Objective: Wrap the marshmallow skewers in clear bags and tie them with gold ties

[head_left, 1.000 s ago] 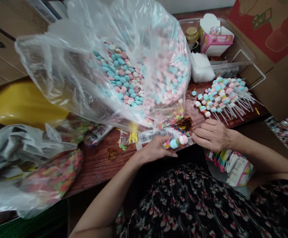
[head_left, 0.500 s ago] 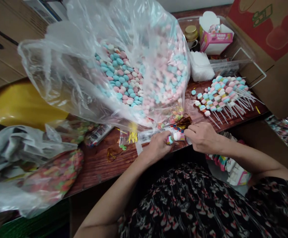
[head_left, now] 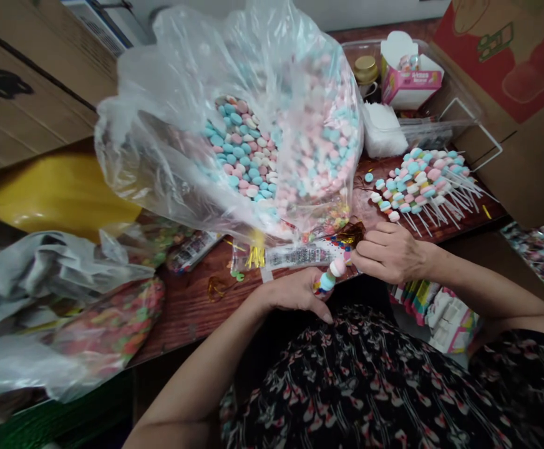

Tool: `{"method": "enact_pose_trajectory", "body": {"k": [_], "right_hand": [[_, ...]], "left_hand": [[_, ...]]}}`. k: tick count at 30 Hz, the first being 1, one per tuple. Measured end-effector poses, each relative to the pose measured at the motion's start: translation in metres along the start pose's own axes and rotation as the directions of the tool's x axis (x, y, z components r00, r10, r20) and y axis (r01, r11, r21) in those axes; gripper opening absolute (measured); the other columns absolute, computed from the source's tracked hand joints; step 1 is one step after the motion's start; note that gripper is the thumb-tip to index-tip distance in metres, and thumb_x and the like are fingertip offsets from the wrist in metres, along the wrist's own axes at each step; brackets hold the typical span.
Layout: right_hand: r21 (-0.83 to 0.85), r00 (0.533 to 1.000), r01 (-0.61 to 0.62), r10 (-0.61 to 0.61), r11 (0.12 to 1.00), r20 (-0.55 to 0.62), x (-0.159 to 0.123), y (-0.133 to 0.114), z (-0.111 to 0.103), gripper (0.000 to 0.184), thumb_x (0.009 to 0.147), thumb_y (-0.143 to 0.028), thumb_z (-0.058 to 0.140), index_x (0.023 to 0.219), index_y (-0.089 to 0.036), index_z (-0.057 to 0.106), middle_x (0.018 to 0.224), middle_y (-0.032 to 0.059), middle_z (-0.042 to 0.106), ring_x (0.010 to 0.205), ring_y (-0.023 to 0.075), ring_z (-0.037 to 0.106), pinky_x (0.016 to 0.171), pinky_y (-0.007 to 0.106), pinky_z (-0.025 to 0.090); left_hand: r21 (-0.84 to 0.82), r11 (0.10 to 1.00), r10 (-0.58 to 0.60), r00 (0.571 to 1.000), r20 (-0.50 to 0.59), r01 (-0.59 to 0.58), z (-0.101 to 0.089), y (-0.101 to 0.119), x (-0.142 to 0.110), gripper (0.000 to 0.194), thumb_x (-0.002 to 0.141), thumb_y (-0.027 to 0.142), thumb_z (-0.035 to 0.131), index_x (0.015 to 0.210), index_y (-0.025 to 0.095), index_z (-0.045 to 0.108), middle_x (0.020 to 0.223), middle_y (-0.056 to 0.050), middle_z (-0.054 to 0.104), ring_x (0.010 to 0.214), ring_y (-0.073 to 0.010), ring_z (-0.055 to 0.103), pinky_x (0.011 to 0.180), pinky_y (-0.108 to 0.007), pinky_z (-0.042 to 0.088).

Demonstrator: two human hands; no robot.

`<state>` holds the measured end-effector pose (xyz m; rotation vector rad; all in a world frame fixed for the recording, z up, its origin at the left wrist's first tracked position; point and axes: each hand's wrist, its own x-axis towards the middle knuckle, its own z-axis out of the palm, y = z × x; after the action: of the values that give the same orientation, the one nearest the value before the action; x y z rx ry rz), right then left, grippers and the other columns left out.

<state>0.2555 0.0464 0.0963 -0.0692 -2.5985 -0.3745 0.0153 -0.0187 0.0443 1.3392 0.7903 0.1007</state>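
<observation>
Nearest is the wearer's dark floral garment, short of the edge of the reddish wooden surface. At that edge the left hand grips the lower end of a candy stack, its fingers behind the pieces and its thumb lying apart below; pale pink, white and blue pieces show clear of the hand. The right hand is just beside the upper end, fingers curled inward; whether they grip a stick cannot be told. Below the surface, near the right forearm, are folded cartons. Just beyond the hands lie a printed packet and gold ties. At left sits a clear bag of gummies. Farther back, a large clear bag contains loose pastel candies; to its right, finished candy sticks lie heaped. Behind the heap, a clear tub holds a pink carton and a gold-lidded jar.
</observation>
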Motion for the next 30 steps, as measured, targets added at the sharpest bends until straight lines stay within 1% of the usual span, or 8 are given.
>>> {"method": "enact_pose_trajectory", "body": {"k": [4, 9, 12, 17, 21, 25, 28, 30], "right_hand": [[0.037, 0.999, 0.027, -0.028, 0.999, 0.020, 0.000, -0.002, -0.005, 0.018, 0.094, -0.020, 0.049, 0.080, -0.019, 0.062, 0.069, -0.0007, 0.059, 0.066, 0.0135, 0.042, 0.063, 0.031, 0.026], [0.118, 0.981, -0.066, 0.043, 0.991, 0.187, 0.002, -0.010, -0.013, 0.022, 0.090, -0.013, 0.043, 0.078, -0.017, 0.060, 0.074, 0.0030, 0.060, 0.067, 0.0143, 0.042, 0.065, 0.032, 0.027], [0.109, 0.974, -0.109, 0.084, 0.988, 0.209, 0.006, -0.014, -0.019, 0.021, 0.087, -0.012, 0.043, 0.076, -0.016, 0.060, 0.072, 0.0036, 0.059, 0.067, 0.0150, 0.041, 0.065, 0.032, 0.027], [-0.009, 0.993, -0.086, 0.086, 0.996, 0.078, 0.010, -0.014, -0.022, 0.024, 0.092, -0.014, 0.044, 0.075, -0.017, 0.060, 0.068, 0.0023, 0.055, 0.068, 0.0149, 0.041, 0.066, 0.032, 0.025], [-0.089, 0.982, -0.157, 0.165, 0.984, 0.096, 0.008, -0.017, -0.016, 0.023, 0.091, -0.014, 0.046, 0.073, -0.017, 0.059, 0.066, 0.0028, 0.055, 0.067, 0.0156, 0.041, 0.065, 0.032, 0.025], [-0.110, 0.901, -0.350, 0.367, 0.930, 0.231, 0.008, -0.027, -0.008, 0.014, 0.082, -0.011, 0.049, 0.074, -0.016, 0.059, 0.068, 0.0052, 0.059, 0.063, 0.0159, 0.044, 0.062, 0.032, 0.023], [-0.060, 0.813, -0.468, 0.456, 0.882, 0.364, 0.011, -0.033, -0.002, 0.011, 0.078, -0.010, 0.051, 0.078, -0.015, 0.060, 0.069, 0.0061, 0.063, 0.058, 0.0148, 0.044, 0.058, 0.032, 0.017], [-0.010, 0.784, -0.505, 0.463, 0.863, 0.415, 0.013, -0.034, 0.001, 0.013, 0.078, -0.010, 0.050, 0.082, -0.015, 0.061, 0.070, 0.0062, 0.065, 0.056, 0.0143, 0.044, 0.056, 0.032, 0.015]], "left_hand": [[-0.082, 0.996, -0.018, 0.996, 0.091, 0.026, 0.005, -0.002, -0.002, 0.042, 0.058, 0.038, 0.085, 0.058, 0.018, 0.048, 0.053, 0.006, 0.047, 0.050, -0.0092, 0.039, 0.049, -0.023, 0.029], [-0.148, 0.989, -0.041, 0.995, -0.096, 0.027, 0.013, 0.006, -0.003, 0.042, 0.056, 0.037, 0.085, 0.063, 0.018, 0.047, 0.052, 0.009, 0.045, 0.048, -0.0085, 0.039, 0.048, -0.023, 0.031], [-0.011, 0.999, 0.034, 0.979, -0.201, -0.037, 0.018, 0.010, -0.002, 0.038, 0.059, 0.035, 0.082, 0.063, 0.017, 0.048, 0.058, 0.008, 0.043, 0.055, -0.0086, 0.038, 0.053, -0.022, 0.031], [0.252, 0.968, 0.108, 0.887, -0.449, 0.009, 0.026, 0.002, 0.002, 0.028, 0.063, 0.032, 0.077, 0.070, 0.017, 0.055, 0.066, 0.006, 0.047, 0.063, -0.0107, 0.041, 0.057, -0.022, 0.033], [0.402, 0.902, 0.156, 0.748, -0.645, 0.158, 0.030, -0.006, 0.002, 0.027, 0.069, 0.036, 0.076, 0.076, 0.018, 0.057, 0.067, 0.004, 0.055, 0.064, -0.0134, 0.048, 0.058, -0.023, 0.033], [0.540, 0.788, 0.233, 0.670, -0.705, 0.294, 0.027, -0.006, 0.005, 0.024, 0.076, 0.040, 0.071, 0.082, 0.020, 0.058, 0.076, -0.001, 0.064, 0.069, -0.0172, 0.055, 0.061, -0.026, 0.033], [0.585, 0.711, 0.226, 0.661, -0.716, 0.391, 0.020, -0.006, 0.009, 0.020, 0.080, 0.039, 0.067, 0.085, 0.021, 0.058, 0.079, -0.004, 0.066, 0.073, -0.0200, 0.059, 0.061, -0.028, 0.032], [0.602, 0.671, 0.216, 0.662, -0.718, 0.433, 0.016, -0.006, 0.012, 0.015, 0.082, 0.035, 0.064, 0.086, 0.022, 0.057, 0.079, -0.004, 0.066, 0.074, -0.0211, 0.061, 0.061, -0.028, 0.032]]}}
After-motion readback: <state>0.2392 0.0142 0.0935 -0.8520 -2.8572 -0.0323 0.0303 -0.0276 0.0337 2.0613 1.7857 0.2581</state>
